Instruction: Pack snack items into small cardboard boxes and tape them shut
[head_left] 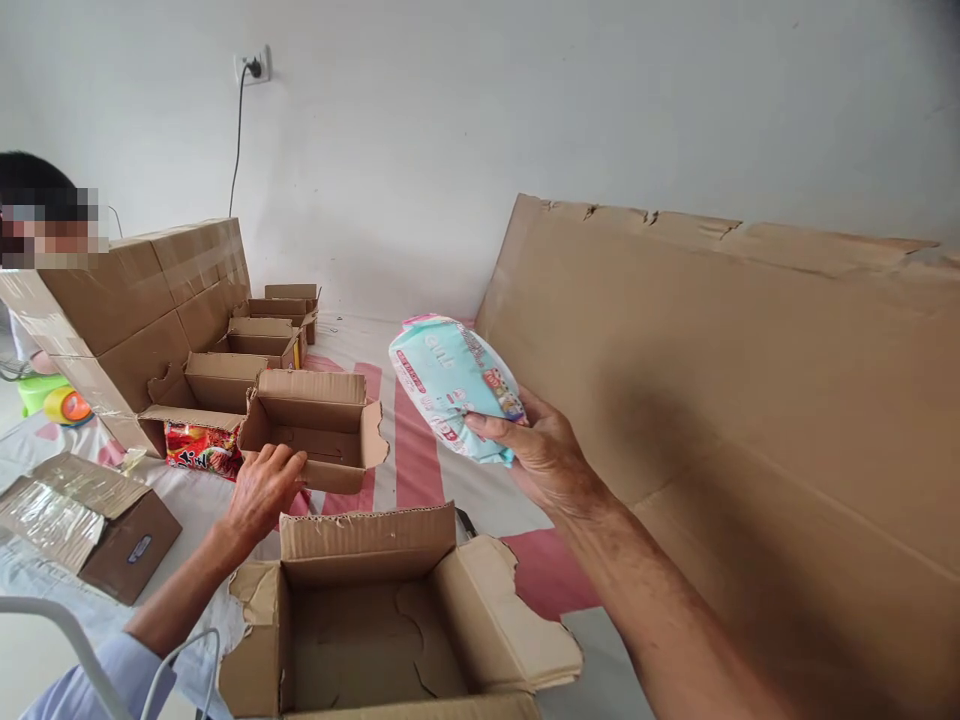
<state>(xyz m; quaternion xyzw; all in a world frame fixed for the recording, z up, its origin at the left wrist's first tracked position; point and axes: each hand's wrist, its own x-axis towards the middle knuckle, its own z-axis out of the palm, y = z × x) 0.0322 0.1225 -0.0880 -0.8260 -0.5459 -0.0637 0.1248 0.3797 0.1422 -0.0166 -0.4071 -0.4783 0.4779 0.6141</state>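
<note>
In the middle of the head view, my right hand [544,445] grips a light-blue soft plastic pack [450,385] with pink and white print, its thumb across the front. The pack is held up in the air, tilted. My left hand [266,490] has its fingers curled over the near edge of an open cardboard box [322,420]; the thumb is hidden. That box looks empty inside. Beside the left hand lies a red printed food packet [201,448]. Nearest to me stands a larger open cardboard box [367,640] with its flaps folded outward.
More open boxes [259,340] stand in a row toward the wall. A taped cardboard stack [150,290] rises at left, with a person [37,215] behind it. A closed box [90,520] lies at lower left. A big cardboard panel [735,400] leans on the right.
</note>
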